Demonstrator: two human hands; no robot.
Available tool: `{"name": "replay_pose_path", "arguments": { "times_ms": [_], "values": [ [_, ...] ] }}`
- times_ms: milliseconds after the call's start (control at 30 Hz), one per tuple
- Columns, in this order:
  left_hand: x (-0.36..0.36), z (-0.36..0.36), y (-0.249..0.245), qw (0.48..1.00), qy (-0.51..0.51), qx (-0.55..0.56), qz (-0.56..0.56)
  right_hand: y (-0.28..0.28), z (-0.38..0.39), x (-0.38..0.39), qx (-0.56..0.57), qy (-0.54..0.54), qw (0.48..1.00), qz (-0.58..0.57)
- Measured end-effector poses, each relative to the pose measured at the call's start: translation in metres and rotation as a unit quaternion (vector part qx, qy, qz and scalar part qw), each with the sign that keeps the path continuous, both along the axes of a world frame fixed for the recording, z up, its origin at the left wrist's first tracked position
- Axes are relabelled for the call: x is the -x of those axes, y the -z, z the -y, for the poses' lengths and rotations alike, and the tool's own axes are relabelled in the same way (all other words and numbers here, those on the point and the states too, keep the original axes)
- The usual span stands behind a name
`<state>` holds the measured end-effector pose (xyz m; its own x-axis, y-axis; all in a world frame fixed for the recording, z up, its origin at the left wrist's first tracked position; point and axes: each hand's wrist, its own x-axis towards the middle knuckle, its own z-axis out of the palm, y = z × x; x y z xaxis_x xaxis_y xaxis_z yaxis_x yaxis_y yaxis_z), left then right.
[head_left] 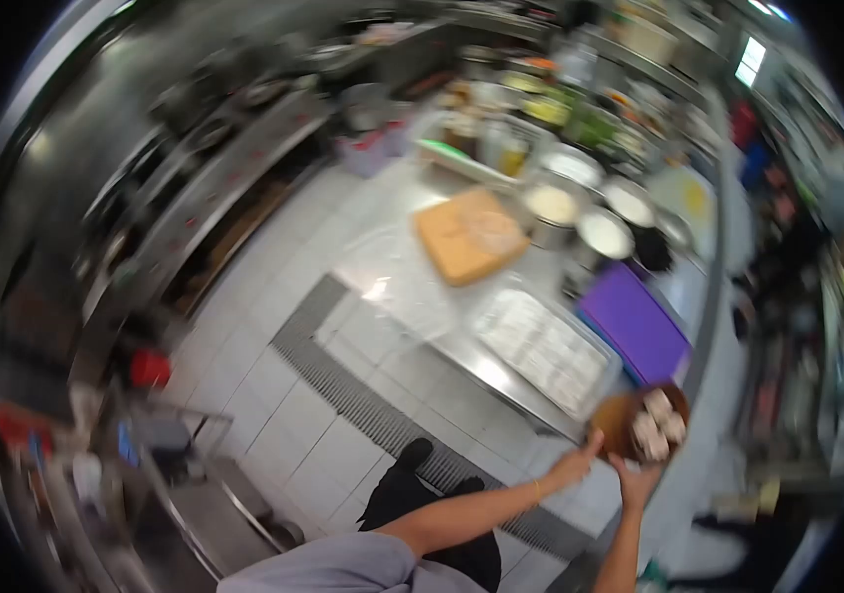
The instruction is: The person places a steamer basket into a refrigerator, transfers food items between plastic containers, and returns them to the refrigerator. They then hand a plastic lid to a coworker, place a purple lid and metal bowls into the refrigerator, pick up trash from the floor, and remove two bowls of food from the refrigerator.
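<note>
A round brown container [614, 423], tilted and blurred, holds several pale chunks [659, 427] that look like cubes. My left hand [575, 466] grips its near left side, thumb up against the wall. From below, my right hand [636, 481] is closed around the lower edge, its fingers partly hidden by the container. Just beyond my hands, at the counter's corner, lies a clear tray [546, 353] of white, wrapped-looking portions in rows. Next to that tray is a purple board or lid [634, 321].
The steel counter [481, 361] also carries an orange-tan block [469, 235], pots of white contents [605, 234] and many ingredient containers. A floor drain grate [373, 395] runs along the tiles. Steel shelving stands left, a steel cart [210, 494] lower left.
</note>
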<state>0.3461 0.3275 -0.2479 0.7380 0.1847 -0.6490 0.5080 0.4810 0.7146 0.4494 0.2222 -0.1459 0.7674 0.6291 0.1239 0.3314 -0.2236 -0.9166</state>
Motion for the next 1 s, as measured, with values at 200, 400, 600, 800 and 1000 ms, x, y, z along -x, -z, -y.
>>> {"name": "replay_pose_path", "arguments": {
  "times_ms": [200,400,600,800,1000],
  "values": [
    [0.045,-0.035,-0.061,0.997,0.048,-0.018,0.054,-0.044,-0.024,0.008,0.099,0.094,0.991,0.009],
    [0.103,-0.049,-0.092,0.969,0.242,-0.041,0.036,-0.035,0.067,0.084,0.142,0.184,0.960,0.158],
    [0.108,0.053,-0.138,0.879,0.468,-0.043,0.083,-0.160,0.252,0.275,0.138,0.547,0.814,0.141],
    [0.100,0.266,-0.240,0.671,0.669,0.034,0.318,-0.350,0.383,0.438,0.293,0.774,0.480,0.291],
    [0.175,0.469,-0.394,0.466,0.683,0.180,0.533,-0.474,0.549,0.558,0.486,0.815,0.197,0.246]
  ]
}}
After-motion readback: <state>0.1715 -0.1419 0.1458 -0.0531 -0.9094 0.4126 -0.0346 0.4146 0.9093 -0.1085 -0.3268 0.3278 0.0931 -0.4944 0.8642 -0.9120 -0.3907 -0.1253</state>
